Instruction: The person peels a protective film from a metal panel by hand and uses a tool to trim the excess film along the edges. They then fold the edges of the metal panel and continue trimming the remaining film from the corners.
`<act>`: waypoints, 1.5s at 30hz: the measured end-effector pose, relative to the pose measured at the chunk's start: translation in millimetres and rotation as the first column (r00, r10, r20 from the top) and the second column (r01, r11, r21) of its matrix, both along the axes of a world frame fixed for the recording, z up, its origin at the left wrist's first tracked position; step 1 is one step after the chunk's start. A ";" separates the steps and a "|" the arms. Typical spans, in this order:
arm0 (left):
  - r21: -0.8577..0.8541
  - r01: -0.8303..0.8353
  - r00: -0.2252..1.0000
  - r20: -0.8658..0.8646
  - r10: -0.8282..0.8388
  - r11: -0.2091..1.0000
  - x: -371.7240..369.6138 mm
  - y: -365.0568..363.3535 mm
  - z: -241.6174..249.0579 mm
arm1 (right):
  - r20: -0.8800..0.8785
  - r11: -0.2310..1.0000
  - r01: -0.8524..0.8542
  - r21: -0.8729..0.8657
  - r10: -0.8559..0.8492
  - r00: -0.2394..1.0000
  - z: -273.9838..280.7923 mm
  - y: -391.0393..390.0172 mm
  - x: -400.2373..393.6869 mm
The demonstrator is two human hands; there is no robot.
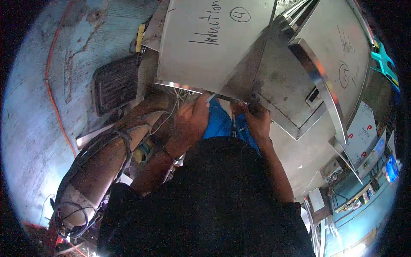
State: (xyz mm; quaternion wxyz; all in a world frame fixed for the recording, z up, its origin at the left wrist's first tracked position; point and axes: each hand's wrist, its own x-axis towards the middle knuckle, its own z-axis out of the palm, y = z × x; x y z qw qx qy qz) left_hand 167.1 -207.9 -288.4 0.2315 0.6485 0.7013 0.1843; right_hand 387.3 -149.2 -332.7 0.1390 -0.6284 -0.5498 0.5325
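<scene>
A metal sheet [197,47] marked "Induction" and a circled 4 lies in front of me, its bent edge [177,85] facing my body. My left hand [190,122] is closed at that near edge, with a small pale thing [210,98] showing at its fingertips, too small to name. To the right, my right hand [258,122] has its fingers curled in at the same edge, and what they hold is hidden. Blue cloth [218,120] shows between and below the hands. Thin wires [176,100] hang beside my left hand.
A second marked metal sheet [338,47] with a shiny bent strip [319,79] stands at the right. A bundle of dark cables [92,154] runs along a beam at left. The blue wall [34,111] carries an orange cable [53,98]. Turquoise plastic [383,62] is at far right.
</scene>
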 end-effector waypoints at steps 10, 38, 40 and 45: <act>0.113 -0.005 0.999 -0.031 0.009 0.994 3.4 0.4 -17.8 | 0.080 0.993 0.010 -0.118 0.000 0.997 -1.5 -1.4 -0.1; 0.016 0.187 0.950 -0.256 -0.177 0.982 3.4 10.7 -4.0 | -0.024 0.982 0.046 -0.182 -0.051 0.998 11.7 5.3 -1.3; 0.022 0.204 0.943 -0.272 -0.191 0.979 4.5 10.8 -5.6 | -0.030 0.984 0.058 -0.169 -0.064 0.998 9.4 5.2 -2.3; 0.008 0.256 0.916 -0.321 -0.240 0.967 3.2 -4.1 -20.6 | 0.011 0.994 0.043 -0.098 -0.042 0.999 0.6 1.0 0.0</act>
